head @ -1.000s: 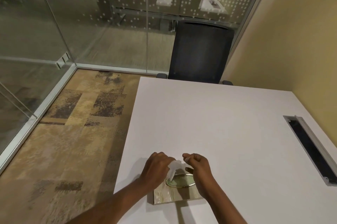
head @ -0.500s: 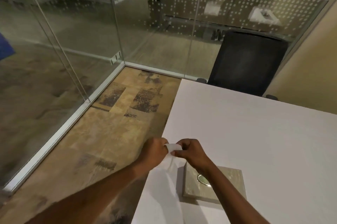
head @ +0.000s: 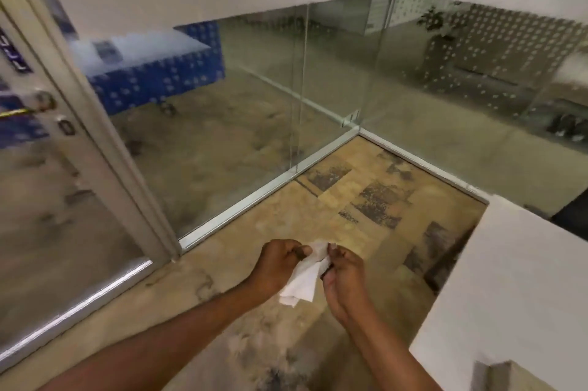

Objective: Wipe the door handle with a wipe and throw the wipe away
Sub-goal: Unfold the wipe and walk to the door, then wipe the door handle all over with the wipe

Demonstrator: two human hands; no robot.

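While pinched between hands [head: 276,265], wipe [head: 304,276].

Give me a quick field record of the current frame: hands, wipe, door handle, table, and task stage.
left hand: pinching the wipe's top edge
right hand: pinching the same top edge
white paper wipe: held between both hands, hanging down, above the patterned carpet floor
metal lever door handle: far left on the glass door, blurred, untouched
white table: at right, its corner visible
task stage: wipe in hand, handle not yet wiped
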